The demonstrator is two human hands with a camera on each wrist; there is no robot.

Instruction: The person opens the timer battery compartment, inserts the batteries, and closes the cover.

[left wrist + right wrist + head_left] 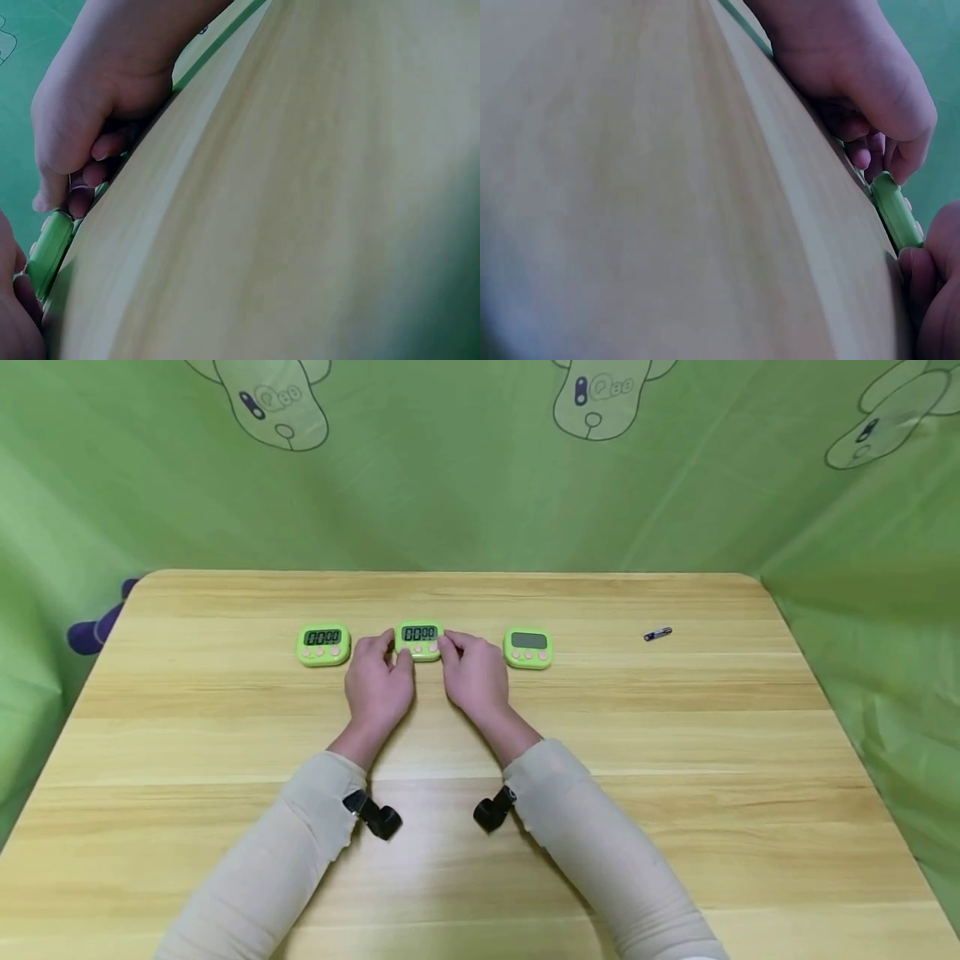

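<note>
A green digital timer (419,632) with pink buttons lies on the table between both hands, its display reading 00:00. My left hand (379,681) holds its left end, thumb at the lower front corner and forefinger by the upper side. At the opposite end, my right hand (476,674) pinches the edge with thumb and curled fingers. From the left wrist, the timer's green side (51,251) shows between the two hands. The right wrist view catches the same green casing (895,210) low over the wood.
To the left sits a second green timer (323,645), also showing 00:00. A third timer (528,648) with a blank display is just right of my right hand. Farther right lies a small battery (657,634). Green cloth (480,510) hangs behind the wooden table (675,760).
</note>
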